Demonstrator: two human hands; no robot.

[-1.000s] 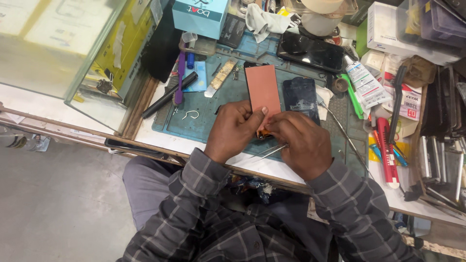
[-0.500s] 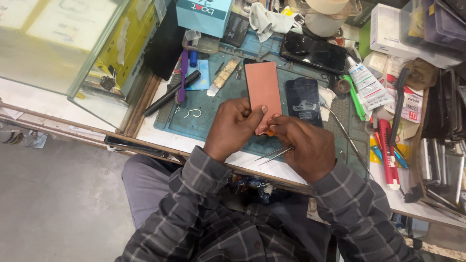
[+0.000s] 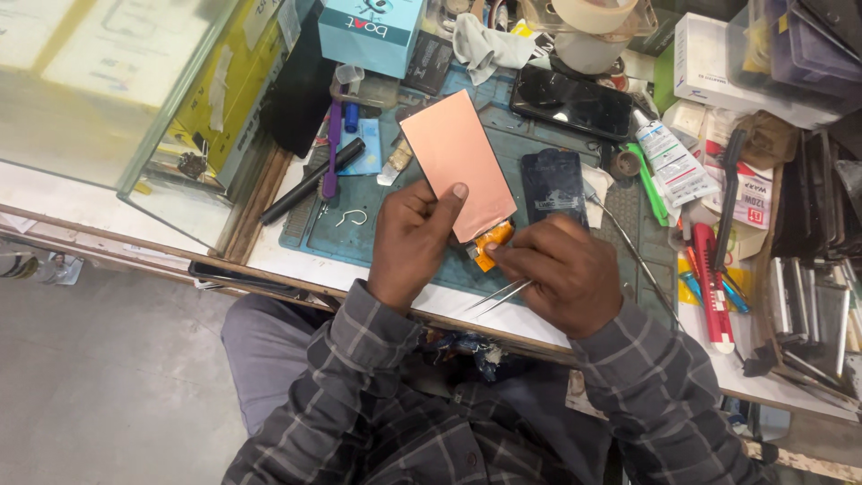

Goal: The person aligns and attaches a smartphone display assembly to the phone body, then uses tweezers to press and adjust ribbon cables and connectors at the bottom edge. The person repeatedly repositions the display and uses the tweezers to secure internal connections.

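Observation:
My left hand [image 3: 411, 242] holds a copper-coloured phone display panel [image 3: 458, 162] by its lower edge, thumb on its back, tilted up off the blue-green work mat [image 3: 314, 229]. An orange flex ribbon [image 3: 493, 244] hangs from the panel's lower end. My right hand [image 3: 557, 269] pinches that ribbon, and metal tweezers [image 3: 499, 296] stick out from under its palm. A black phone body [image 3: 552, 187] lies flat on the mat just right of the panel.
A second black phone [image 3: 571, 103] lies at the back. A teal box [image 3: 370, 34], grey cloth [image 3: 488, 45], white glue tube [image 3: 669, 162], red cutter [image 3: 709, 278], black pen [image 3: 310, 181] and purple tool [image 3: 331, 153] crowd the bench. A glass case [image 3: 108, 99] stands at left.
The panel has been lifted off the mat and tilted up in my left hand. My right hand has moved to the orange ribbon at its lower end.

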